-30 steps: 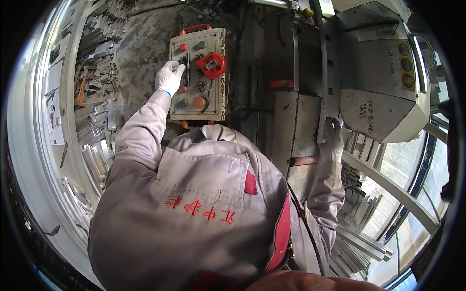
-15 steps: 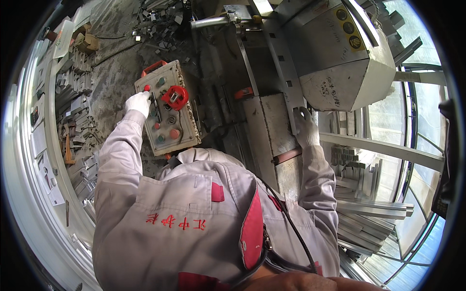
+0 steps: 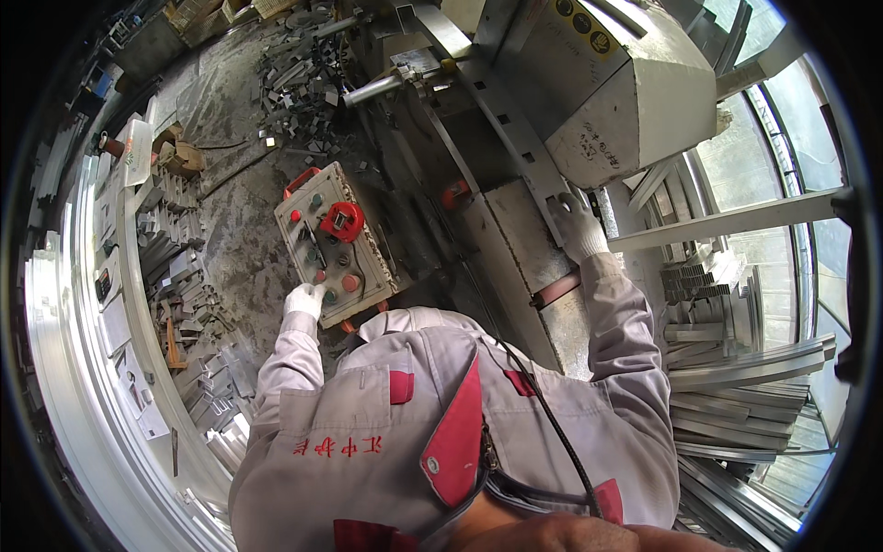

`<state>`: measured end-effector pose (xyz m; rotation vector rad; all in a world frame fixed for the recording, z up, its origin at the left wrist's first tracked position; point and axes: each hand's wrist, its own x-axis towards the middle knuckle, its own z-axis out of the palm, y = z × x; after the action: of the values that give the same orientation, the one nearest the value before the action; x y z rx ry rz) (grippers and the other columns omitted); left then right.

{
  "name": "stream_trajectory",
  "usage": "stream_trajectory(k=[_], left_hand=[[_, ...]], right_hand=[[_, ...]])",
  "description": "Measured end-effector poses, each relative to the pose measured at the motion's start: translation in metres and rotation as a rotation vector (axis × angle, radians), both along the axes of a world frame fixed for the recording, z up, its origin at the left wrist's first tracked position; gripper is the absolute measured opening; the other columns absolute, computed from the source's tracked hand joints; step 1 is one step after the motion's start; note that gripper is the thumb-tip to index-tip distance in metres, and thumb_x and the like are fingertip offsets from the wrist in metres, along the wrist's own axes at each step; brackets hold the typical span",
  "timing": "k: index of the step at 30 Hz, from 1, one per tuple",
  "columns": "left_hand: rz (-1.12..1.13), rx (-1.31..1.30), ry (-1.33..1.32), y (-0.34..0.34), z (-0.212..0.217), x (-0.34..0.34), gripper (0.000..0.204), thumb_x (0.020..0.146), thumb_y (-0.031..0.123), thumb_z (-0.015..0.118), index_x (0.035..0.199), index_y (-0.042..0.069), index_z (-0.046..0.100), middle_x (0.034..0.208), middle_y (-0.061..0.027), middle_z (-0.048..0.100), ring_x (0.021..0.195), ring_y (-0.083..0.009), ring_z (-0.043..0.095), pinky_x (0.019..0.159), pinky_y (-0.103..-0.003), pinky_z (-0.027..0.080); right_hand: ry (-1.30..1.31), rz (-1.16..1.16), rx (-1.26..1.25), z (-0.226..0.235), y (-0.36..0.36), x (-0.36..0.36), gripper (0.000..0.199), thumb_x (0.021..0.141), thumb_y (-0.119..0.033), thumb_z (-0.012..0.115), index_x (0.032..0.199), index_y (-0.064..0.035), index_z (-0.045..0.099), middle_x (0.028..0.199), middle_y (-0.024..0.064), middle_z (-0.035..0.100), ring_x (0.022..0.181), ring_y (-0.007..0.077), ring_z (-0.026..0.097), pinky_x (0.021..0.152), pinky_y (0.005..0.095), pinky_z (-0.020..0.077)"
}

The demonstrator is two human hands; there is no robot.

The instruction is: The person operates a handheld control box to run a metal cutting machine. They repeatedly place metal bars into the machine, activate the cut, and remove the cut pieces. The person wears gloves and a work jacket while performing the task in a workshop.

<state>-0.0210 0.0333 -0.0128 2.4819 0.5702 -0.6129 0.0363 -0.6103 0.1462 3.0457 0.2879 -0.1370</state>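
The person's white-gloved left hand (image 3: pixel 303 301) is at the near left corner of the pale, rectangular control box (image 3: pixel 372 273), its grip just beside a round green button (image 3: pixel 329 296); whether its fingers are closed cannot be told. Beyond that grip, a rounded red tape measure (image 3: pixel 345 222) lies on the box. Right of the box, the white-gloved right hand (image 3: pixel 579 227) touches a long, silver, slotted metal bar (image 3: pixel 515 140), its closure unclear.
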Motion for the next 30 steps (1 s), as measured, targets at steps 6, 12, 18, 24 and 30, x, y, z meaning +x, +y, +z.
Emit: stream_trajectory(k=[6, 12, 18, 24, 30], left_hand=[[0.251, -0.305, 0.057, -0.022, -0.028, -0.037, 0.044, 0.103, 0.04, 0.067, 0.121, 0.0, 0.073, 0.092, -0.0126, 0.079, 0.065, -0.0227, 0.074, 0.06, -0.039, 0.059], [0.585, -0.688, 0.223, -0.015, -0.017, -0.028, 0.027, 0.108, 0.04, 0.065, 0.106, 0.013, 0.066, 0.078, -0.0021, 0.063, 0.053, -0.02, 0.06, 0.046, -0.035, 0.048], [0.747, -0.837, 0.243, -0.017, -0.011, -0.029, 0.028, 0.107, 0.041, 0.069, 0.096, 0.016, 0.063, 0.07, 0.001, 0.06, 0.056, -0.021, 0.06, 0.048, -0.036, 0.048], [0.819, -0.832, 0.281, -0.03, 0.001, -0.023, 0.032, 0.109, 0.039, 0.065, 0.089, 0.016, 0.056, 0.067, 0.0003, 0.048, 0.054, -0.0211, 0.048, 0.05, -0.038, 0.04], [0.772, -0.73, 0.26, -0.027, 0.002, -0.02, 0.027, 0.105, 0.04, 0.072, 0.097, 0.016, 0.063, 0.073, -0.001, 0.06, 0.063, -0.0252, 0.063, 0.056, -0.041, 0.051]], right_hand=[[-0.057, -0.017, 0.177, -0.007, -0.007, 0.0, 0.046, 0.099, -0.013, 0.064, 0.143, -0.0251, 0.065, 0.145, 0.0154, 0.06, 0.125, 0.0412, 0.066, 0.103, 0.0458, 0.0572], [-0.038, -0.153, 0.252, -0.011, -0.009, -0.001, 0.047, 0.098, -0.008, 0.059, 0.144, -0.0148, 0.061, 0.141, 0.0187, 0.06, 0.117, 0.043, 0.068, 0.097, 0.0492, 0.059], [-0.142, -0.051, 0.212, -0.023, -0.013, -0.002, 0.052, 0.094, -0.004, 0.061, 0.145, -0.0171, 0.062, 0.14, 0.015, 0.06, 0.118, 0.0405, 0.067, 0.098, 0.047, 0.0599], [-0.106, -0.249, 0.371, -0.027, -0.012, -0.001, 0.042, 0.103, -0.014, 0.058, 0.145, -0.0166, 0.06, 0.126, 0.0188, 0.066, 0.115, 0.0405, 0.07, 0.095, 0.0477, 0.0613], [-0.069, -0.247, 0.339, -0.031, -0.013, 0.002, 0.045, 0.101, -0.013, 0.059, 0.145, -0.0183, 0.061, 0.134, 0.0166, 0.064, 0.118, 0.0399, 0.068, 0.097, 0.0465, 0.0608]])
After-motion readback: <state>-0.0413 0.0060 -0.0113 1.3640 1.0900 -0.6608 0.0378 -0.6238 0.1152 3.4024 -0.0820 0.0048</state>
